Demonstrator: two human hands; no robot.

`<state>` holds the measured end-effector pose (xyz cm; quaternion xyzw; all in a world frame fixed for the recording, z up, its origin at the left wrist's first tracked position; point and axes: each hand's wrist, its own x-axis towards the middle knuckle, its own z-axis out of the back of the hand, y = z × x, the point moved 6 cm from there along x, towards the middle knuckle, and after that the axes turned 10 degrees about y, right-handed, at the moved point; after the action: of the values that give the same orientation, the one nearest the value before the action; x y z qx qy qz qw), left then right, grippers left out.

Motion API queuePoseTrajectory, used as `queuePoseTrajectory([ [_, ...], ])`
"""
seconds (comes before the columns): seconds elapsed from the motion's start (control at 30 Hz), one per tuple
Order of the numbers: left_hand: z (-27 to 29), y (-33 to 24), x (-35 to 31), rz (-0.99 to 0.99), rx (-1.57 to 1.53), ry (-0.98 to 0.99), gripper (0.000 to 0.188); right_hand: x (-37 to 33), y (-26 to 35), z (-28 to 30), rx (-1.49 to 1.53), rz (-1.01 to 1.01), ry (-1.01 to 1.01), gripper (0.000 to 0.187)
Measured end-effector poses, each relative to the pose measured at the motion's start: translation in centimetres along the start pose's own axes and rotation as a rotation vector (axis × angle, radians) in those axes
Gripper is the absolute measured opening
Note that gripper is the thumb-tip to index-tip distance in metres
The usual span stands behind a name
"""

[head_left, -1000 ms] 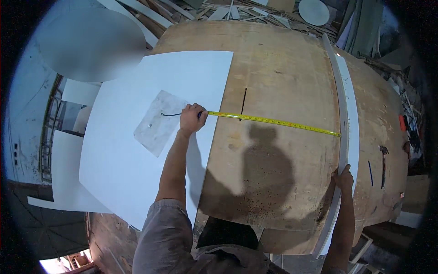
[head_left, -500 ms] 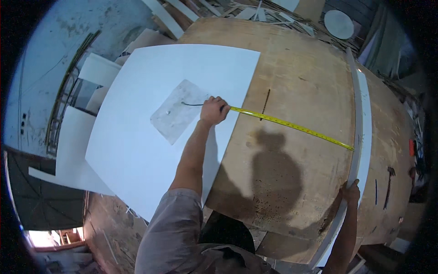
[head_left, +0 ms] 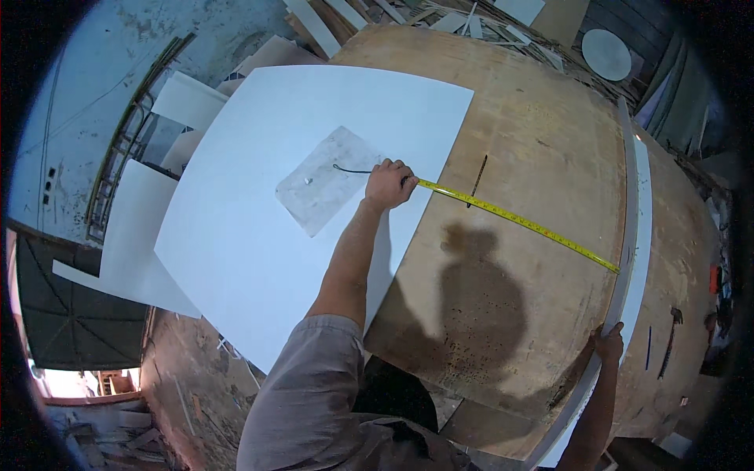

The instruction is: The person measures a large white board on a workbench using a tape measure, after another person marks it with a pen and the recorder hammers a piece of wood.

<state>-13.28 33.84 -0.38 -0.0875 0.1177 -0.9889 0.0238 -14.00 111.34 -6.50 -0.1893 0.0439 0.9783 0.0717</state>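
Observation:
In my left hand [head_left: 390, 183] is a tape measure, its case mostly hidden by my closed fingers. Its yellow blade [head_left: 522, 222] runs out to the right across the bare wood and ends at a long white-and-grey strip [head_left: 628, 271]. A thin dark cord [head_left: 353, 170] trails left from my fist. Under that hand lies a large white panel [head_left: 236, 188], with a greyish translucent sheet [head_left: 310, 200] on top. At the lower right my right hand [head_left: 606, 343] grips the strip, fingers curled over its edge.
The wooden worktable [head_left: 542, 141] has a dark slot [head_left: 477, 180]. Right of the strip lie a hammer [head_left: 671, 341] and a thin dark blue stick [head_left: 649, 348]. Scrap wood [head_left: 471, 23] and a round white disc [head_left: 606, 55] are beyond the far edge. More white sheets [head_left: 133, 235] stand at the left.
The whole view has shifted a little, so the panel and strip sit further right in it. Both hands keep their holds, and the tape blade still spans to the strip.

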Motion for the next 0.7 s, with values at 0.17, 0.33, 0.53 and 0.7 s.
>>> queuePoseTrajectory([
  [0.17, -0.2, -0.7, 1.0, -0.005, 0.008, -0.001, 0.024, -0.6, 0.1, 0.2, -0.070, -0.059, -0.012, 0.095],
  [0.33, -0.4, 1.0, -0.4, -0.010, -0.031, 0.018, 0.022, -1.6, 4.0, 1.6, -0.102, -0.120, 0.120, 0.104],
  [0.53, -0.4, -0.8, 0.9, -0.037, -0.018, 0.004, 0.024, -1.8, 2.6, 2.1, -0.041, -0.160, 0.107, 0.083],
  [0.7, -0.5, -0.5, 0.7, -0.023, 0.000, 0.032, 0.023, -2.1, 2.7, 2.0, -0.058, -0.160, 0.104, 0.076],
])
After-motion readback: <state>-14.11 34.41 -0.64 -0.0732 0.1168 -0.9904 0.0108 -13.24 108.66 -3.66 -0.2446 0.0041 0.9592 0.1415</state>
